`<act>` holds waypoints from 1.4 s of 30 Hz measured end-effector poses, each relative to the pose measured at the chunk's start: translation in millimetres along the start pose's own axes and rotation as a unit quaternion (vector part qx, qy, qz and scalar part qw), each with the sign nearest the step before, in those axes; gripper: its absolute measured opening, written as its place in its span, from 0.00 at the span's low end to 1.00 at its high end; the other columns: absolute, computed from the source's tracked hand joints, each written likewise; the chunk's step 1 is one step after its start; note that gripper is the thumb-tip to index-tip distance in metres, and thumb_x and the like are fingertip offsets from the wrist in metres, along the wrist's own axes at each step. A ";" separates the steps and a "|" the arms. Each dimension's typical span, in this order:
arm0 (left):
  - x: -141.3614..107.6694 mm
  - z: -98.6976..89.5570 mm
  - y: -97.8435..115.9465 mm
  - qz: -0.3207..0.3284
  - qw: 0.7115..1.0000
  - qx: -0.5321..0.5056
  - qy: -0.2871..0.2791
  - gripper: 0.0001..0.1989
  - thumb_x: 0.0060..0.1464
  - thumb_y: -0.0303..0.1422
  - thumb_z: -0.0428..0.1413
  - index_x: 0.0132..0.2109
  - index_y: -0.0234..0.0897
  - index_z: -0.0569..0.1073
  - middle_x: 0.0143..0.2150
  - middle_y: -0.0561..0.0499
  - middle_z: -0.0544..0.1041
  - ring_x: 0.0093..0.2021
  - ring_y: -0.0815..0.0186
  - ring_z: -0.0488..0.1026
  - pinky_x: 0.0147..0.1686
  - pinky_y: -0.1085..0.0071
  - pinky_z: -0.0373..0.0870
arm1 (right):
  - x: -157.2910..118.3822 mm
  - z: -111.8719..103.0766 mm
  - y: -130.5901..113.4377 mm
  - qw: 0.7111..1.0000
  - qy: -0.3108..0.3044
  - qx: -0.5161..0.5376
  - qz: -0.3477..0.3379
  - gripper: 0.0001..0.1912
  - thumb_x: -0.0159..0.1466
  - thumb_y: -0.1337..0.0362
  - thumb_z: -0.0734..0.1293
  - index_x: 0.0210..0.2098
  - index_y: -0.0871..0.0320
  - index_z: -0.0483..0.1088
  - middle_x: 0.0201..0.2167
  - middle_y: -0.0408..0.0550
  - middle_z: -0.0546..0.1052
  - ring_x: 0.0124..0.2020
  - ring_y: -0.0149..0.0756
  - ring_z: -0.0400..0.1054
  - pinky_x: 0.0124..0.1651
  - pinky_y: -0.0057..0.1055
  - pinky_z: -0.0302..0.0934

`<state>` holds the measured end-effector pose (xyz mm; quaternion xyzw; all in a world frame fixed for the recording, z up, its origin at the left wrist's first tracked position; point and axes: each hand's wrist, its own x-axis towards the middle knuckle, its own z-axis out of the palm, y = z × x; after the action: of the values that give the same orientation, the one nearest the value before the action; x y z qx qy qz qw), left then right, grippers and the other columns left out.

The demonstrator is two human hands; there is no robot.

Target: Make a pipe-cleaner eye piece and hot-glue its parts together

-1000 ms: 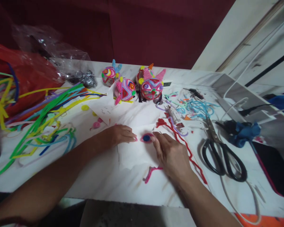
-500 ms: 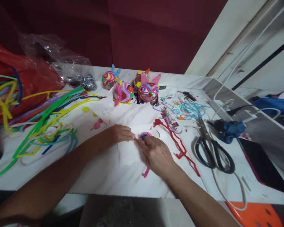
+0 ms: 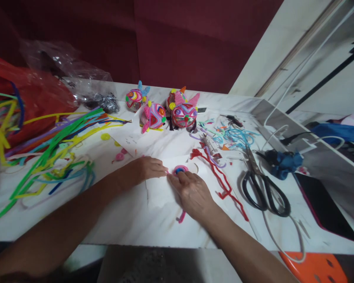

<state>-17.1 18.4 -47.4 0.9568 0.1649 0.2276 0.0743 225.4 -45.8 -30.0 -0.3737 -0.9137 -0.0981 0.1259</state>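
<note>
A small flat coil of pink and blue pipe cleaner (image 3: 181,169) lies on white paper (image 3: 159,190) at the middle of the table. My right hand (image 3: 194,192) is closed at the coil, its fingers pressing on the blue centre and near edge. Just to the left, my left hand (image 3: 150,168) is closed with fingertips together on a pink strand beside the coil. A pink pipe cleaner end (image 3: 181,217) sticks out below my right hand. Red pipe cleaners (image 3: 224,182) lie to the right of that hand. Parts of the coil are hidden by my fingers.
Decorated round ornaments (image 3: 184,114) stand at the back. Long pipe cleaners (image 3: 53,145) and a red plastic bag (image 3: 41,88) fill the left side. On the right are black-handled scissors (image 3: 255,184), a glue tube (image 3: 210,144), a dark phone (image 3: 324,204) and a cable (image 3: 301,236).
Both hands keep nearly the same grip at the coil. The camera view has shifted slightly, and my right fingers have moved a little on the coil.
</note>
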 end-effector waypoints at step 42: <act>-5.8 0.3 -16.4 0.056 0.997 0.042 0.017 0.20 0.70 0.30 0.43 0.62 0.45 0.72 0.54 0.48 0.80 0.56 0.63 0.74 0.52 0.69 0.70 | -15.9 -45.4 92.4 0.946 -0.124 -0.005 0.300 0.15 0.70 0.67 0.58 0.42 0.58 0.77 0.41 0.55 0.79 0.38 0.40 0.74 0.37 0.30 0.61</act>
<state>-26.5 31.7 -53.7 0.9628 0.1212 0.2410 0.0182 308.9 -3.9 16.1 -0.6401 -0.7675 -0.0139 0.0336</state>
